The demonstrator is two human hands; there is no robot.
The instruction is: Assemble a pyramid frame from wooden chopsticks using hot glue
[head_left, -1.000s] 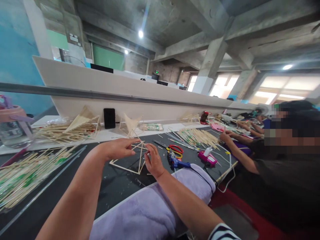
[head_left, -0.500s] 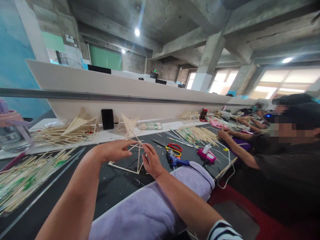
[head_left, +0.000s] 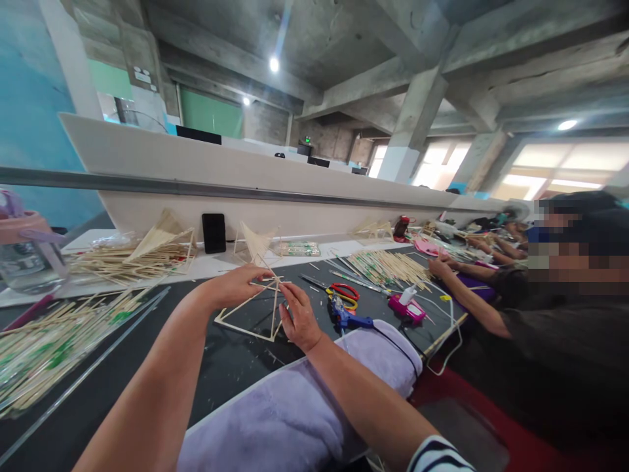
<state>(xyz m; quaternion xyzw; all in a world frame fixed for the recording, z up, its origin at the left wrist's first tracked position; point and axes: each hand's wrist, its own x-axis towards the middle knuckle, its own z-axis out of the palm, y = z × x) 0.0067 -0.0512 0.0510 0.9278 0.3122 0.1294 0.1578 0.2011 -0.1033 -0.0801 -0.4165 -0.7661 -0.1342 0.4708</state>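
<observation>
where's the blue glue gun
In the head view, the blue glue gun lies right of the right hand, between the scissors and the lavender cloth.

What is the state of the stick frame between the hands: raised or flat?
The stick frame is raised: lower sticks lie on the dark tabletop, while others rise to a peak.

Beige stick frame (head_left: 274, 314), lilac cloth (head_left: 275, 419), striped sleeve (head_left: 437, 455)

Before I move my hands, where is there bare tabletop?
Mostly bare: the dark tabletop bordered by the left forearm, stick frame and purple cloth. A narrower strip runs outside that forearm, toward the bagged sticks. Crowded: just right of the right hand, with scissors, glue gun and pink device.
</observation>
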